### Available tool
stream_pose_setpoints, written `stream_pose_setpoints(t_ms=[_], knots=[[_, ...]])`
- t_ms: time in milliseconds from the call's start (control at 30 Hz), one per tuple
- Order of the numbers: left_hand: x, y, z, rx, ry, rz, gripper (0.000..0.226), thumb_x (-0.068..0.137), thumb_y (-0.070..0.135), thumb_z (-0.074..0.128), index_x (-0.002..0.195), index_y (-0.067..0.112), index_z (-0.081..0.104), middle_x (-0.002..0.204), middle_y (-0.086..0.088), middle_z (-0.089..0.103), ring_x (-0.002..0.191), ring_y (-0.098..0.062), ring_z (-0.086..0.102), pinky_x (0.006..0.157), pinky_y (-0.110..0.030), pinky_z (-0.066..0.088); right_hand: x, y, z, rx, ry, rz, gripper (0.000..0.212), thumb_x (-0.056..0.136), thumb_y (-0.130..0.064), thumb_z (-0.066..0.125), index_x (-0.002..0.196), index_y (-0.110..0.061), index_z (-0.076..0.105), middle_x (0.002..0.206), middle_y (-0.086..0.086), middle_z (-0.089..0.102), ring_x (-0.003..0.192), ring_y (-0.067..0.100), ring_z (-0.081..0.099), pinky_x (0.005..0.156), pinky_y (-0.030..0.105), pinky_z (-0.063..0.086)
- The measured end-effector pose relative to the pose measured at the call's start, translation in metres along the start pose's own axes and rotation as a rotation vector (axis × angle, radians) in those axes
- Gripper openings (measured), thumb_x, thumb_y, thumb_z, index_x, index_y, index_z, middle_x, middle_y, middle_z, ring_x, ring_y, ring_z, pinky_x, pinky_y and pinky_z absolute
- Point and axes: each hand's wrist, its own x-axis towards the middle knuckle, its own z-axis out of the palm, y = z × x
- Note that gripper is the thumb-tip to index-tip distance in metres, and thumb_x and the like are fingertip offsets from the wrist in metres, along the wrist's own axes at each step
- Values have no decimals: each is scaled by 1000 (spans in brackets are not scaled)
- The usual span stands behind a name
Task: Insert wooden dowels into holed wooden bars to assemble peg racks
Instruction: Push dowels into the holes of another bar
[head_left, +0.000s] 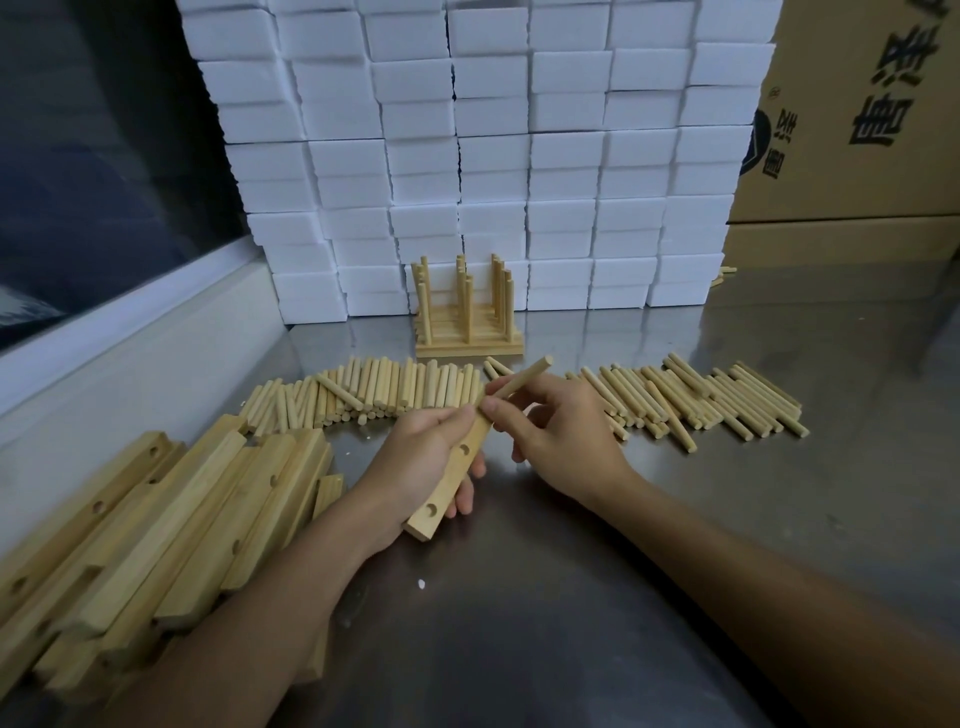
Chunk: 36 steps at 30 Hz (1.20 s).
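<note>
Left hand (415, 457) curled round a holed bar (451, 475), held slantwise just above the steel table (571, 597). Right hand (556, 441) pinching a dowel (519, 378), lower end meeting the bar's far end at the left fingertips. Loose bars (156, 530) heaped at left; dowels (374, 389) in rows beyond, more dowels (696, 397) at right. Finished racks (467, 317) stacked against white foam blocks (493, 156). Cardboard boxes (852, 130) at far right, contents unseen.

head camera looks forward and down, close over the steel table (571, 597), facing stacked white blocks (493, 156).
</note>
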Motion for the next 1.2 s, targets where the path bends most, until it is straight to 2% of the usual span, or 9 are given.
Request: stream_pose_setpoints(t_ms=[133,267,433,533,667,800,867,1000,1200], knots=[[2,3,-5,-176,89,-66,36,106,28,40,108,0,63,59,-7,59,40,-20,52,34,-24,37,-3,-1,3,-226,-65,-26,26,93,-34,66,116,-21,66,77,-20,64,61,1,62,59,15,48],[4,6,-10,-355,132,-151,38,106,30,40,110,0,62,58,-4,58,41,-16,50,34,-22,36,-4,-1,5,-479,-103,-81,18,94,-33,60,98,-19,71,82,-9,69,74,8,61,69,35,53],[5,7,-16,-504,140,-201,37,105,30,41,112,1,61,61,-4,56,43,-13,49,34,-19,36,-2,5,5,-703,-45,-35,21,93,-31,58,102,-18,70,100,-1,67,96,21,58,86,36,46],[6,6,-17,-525,141,-204,36,105,30,40,110,0,61,62,-4,56,44,-13,49,35,-19,36,-1,8,3,-774,-32,61,29,93,-39,56,114,-21,65,114,-1,60,109,21,52,96,36,40],[6,7,-16,-520,139,-212,36,105,31,41,109,1,61,62,-4,56,44,-13,50,35,-19,37,0,10,3,-805,-70,130,31,93,-44,53,113,-23,66,115,-1,60,111,22,52,95,38,36],[5,8,-15,-517,144,-212,36,105,31,41,107,2,62,60,-4,57,43,-13,50,36,-19,37,2,11,7,-811,-179,113,49,96,-58,40,136,-31,50,144,-2,45,133,24,40,106,46,29],[5,8,-14,-513,151,-209,36,104,31,41,106,2,62,60,-4,57,43,-13,50,36,-20,37,3,13,8,-834,-255,134,51,97,-62,31,136,-34,48,150,-2,40,139,23,33,106,47,23],[6,8,-13,-508,159,-210,36,104,32,42,104,2,62,59,-4,57,43,-13,50,35,-20,36,4,12,7,-905,-279,133,48,98,-61,25,108,-29,59,134,-6,53,128,22,42,97,48,24],[6,7,-14,-505,152,-207,37,104,32,42,107,2,63,59,-3,58,43,-13,52,36,-19,38,0,6,4,-931,-77,165,32,94,-49,48,87,-23,66,95,-6,62,95,20,55,90,41,32]])
